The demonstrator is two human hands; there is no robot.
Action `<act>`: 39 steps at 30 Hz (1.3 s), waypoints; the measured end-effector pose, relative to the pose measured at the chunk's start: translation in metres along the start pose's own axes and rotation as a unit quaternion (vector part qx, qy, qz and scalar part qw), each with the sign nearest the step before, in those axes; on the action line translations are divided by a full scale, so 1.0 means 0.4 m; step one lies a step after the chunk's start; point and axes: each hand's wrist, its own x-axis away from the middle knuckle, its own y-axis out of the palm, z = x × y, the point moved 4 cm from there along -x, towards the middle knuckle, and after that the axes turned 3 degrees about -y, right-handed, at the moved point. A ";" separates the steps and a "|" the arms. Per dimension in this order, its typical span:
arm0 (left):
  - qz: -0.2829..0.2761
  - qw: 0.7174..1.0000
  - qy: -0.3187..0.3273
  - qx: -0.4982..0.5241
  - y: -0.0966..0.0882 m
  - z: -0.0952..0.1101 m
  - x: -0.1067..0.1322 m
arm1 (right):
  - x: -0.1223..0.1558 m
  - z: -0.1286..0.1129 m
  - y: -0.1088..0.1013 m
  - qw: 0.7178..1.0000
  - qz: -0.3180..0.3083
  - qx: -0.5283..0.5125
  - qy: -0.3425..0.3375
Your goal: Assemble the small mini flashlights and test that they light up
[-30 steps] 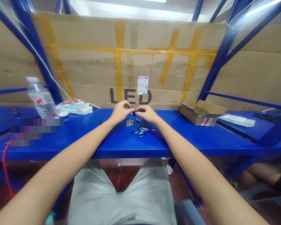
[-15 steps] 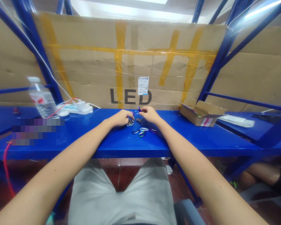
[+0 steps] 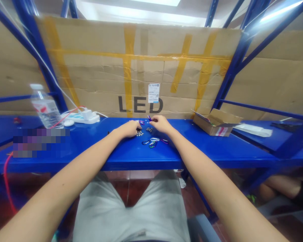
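Observation:
My left hand point(image 3: 129, 129) is closed at a small pile of shiny metal rings point(image 3: 140, 133), fingertips bent down at its edge; whatever they pinch is hidden. Between the thumb and fingers of my right hand point(image 3: 162, 124) is a small purple tube point(image 3: 149, 118), tilted and pointing up to the left. Just beyond my left hand lie several purple pieces point(image 3: 141, 122). A cluster of small dark metal parts point(image 3: 149, 129) rests between my hands. Nearer me, several coloured carabiners point(image 3: 155, 139) are spread on the blue table point(image 3: 141, 156).
An open cardboard box point(image 3: 218, 124) stands at the right. On the left are a water bottle point(image 3: 45, 109) and a white power strip point(image 3: 83, 117) with cables. A large cardboard panel point(image 3: 101, 77) rises behind the table between blue metal posts point(image 3: 231, 70). Another person's leg point(image 3: 282, 185) shows at the lower right.
My left fingers have drawn together at the ring pile, and more of the purple pieces behind them shows. My right hand stays in place with the purple tube.

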 end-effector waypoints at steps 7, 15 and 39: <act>-0.038 0.995 -0.096 -0.016 -0.041 -0.082 0.010 | 0.003 -0.004 -0.002 1.000 -0.005 0.001 0.002; -0.033 0.997 -0.054 0.050 -0.073 -0.093 0.018 | 0.001 0.000 -0.003 1.000 0.004 -0.012 -0.005; -0.094 0.990 -0.089 0.052 -0.070 -0.097 0.028 | 0.024 -0.031 0.039 0.974 -0.170 -0.132 -0.076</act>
